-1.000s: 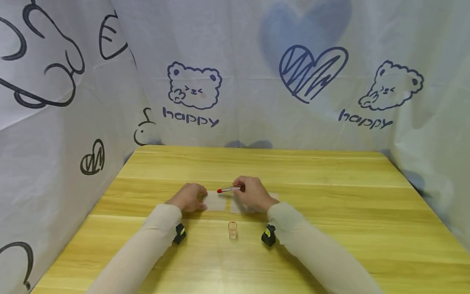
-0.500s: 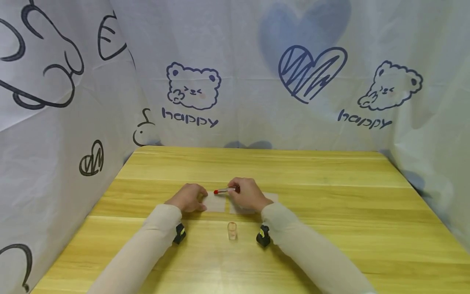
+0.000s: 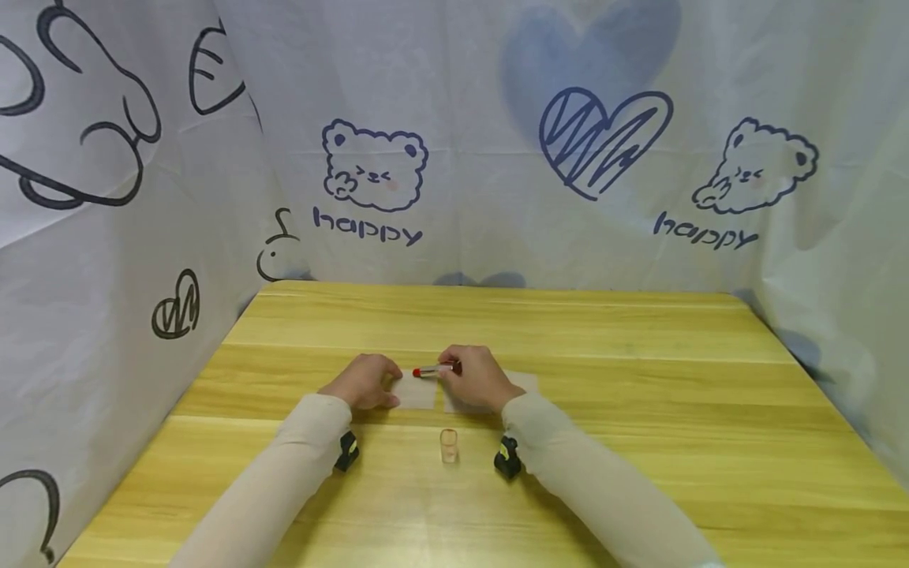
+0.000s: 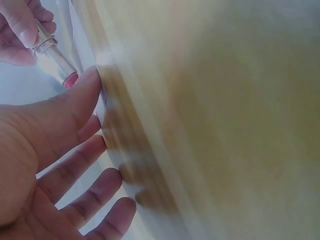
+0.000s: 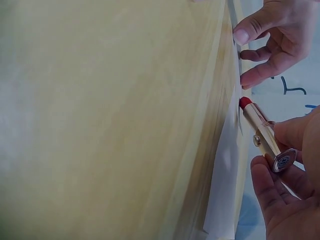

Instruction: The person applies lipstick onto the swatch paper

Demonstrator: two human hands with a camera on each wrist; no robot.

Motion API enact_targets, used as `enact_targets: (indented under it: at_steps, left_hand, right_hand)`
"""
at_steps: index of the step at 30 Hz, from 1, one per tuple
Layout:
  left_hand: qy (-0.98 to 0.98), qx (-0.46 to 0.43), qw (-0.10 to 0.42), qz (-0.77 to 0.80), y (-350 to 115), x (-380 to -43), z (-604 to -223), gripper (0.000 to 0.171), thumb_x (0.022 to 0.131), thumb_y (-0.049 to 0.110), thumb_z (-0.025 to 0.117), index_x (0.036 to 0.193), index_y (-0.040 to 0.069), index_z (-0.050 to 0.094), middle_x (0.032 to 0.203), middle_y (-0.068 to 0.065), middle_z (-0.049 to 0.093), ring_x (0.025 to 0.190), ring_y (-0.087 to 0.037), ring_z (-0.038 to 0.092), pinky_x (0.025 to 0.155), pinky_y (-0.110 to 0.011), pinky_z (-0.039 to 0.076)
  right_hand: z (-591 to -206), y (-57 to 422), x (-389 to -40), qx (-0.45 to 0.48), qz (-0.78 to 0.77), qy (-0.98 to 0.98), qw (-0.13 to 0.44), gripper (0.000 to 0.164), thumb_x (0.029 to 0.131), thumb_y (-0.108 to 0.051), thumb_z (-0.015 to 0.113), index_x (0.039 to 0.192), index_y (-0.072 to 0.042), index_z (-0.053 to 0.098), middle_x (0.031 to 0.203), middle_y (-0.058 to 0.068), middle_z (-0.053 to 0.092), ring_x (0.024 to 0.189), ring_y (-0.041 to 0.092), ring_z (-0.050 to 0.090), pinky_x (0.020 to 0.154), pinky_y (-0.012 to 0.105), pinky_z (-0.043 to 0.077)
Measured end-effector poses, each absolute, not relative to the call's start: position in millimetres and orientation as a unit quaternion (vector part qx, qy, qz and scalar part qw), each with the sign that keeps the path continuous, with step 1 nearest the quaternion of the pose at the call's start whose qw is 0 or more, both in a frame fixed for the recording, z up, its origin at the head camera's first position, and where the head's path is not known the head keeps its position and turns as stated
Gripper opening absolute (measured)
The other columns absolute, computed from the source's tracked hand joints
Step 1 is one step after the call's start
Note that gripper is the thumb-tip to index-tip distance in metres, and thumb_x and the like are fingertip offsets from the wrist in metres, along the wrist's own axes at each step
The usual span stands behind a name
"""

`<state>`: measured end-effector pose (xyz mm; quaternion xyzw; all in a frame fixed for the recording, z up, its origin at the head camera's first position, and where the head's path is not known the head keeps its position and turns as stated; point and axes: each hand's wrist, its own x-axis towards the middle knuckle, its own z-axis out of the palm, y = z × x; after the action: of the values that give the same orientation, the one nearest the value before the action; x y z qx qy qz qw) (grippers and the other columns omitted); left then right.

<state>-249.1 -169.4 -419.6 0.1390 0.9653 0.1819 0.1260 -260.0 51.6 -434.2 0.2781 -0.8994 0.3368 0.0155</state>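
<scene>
- While the R hand (image 3: pixel 477 379) pinches the lipstick (image 3: pixel 432 369) btwn thumb & fingers, its red end points at the L hand (image 3: pixel 364 382), over the L paper (image 3: pixel 415 391); can't tell if it touches.
- L hand grips nothing: fingers loosely spread, tips down at outer edge of L paper.
- R paper (image 3: pixel 524 382) partly hidden under R hand; thin strip of wood btwn the 2 papers.
- Clear cap (image 3: pixel 449 447) nearer the person than both hands, approx midway btwn the wrists.
- Table (image 3: pixel 454 323): yellow wood grain; far edge well beyond the hands, side edges well out from both sleeves (image 3: pixel 298 442).
- Most room to move is fwd of the hands & out to either side; gap btwn hands is tight, lipstick takes up part.
- White cloth (image 3: pixel 469 197) w/ bears, hearts & "happy" hangs past far edge; more cloth L & R.
</scene>
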Motion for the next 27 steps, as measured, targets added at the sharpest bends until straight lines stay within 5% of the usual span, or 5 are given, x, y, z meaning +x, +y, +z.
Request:
enact_targets:
  at_steps: [27]
  left_hand:
    - [0.963, 0.145, 0.129, 0.185, -170.5, -251.7, -419.2, 0.042, 0.080, 0.016, 0.081, 0.118, 0.003, 0.068, 0.128, -0.016, 0.060, 0.125, -0.038, 0.047, 0.106, -0.049, 0.035]
  right_hand:
    - [-430.4, 49.7, -257.9, 0.274, 0.313, -0.909, -0.008, 0.021, 0.095, -0.014, 0.062, 0.112, -0.004, 0.070, 0.098, 0.005, 0.068, 0.078, 0.011, 0.058, 0.069, 0.028, 0.050]
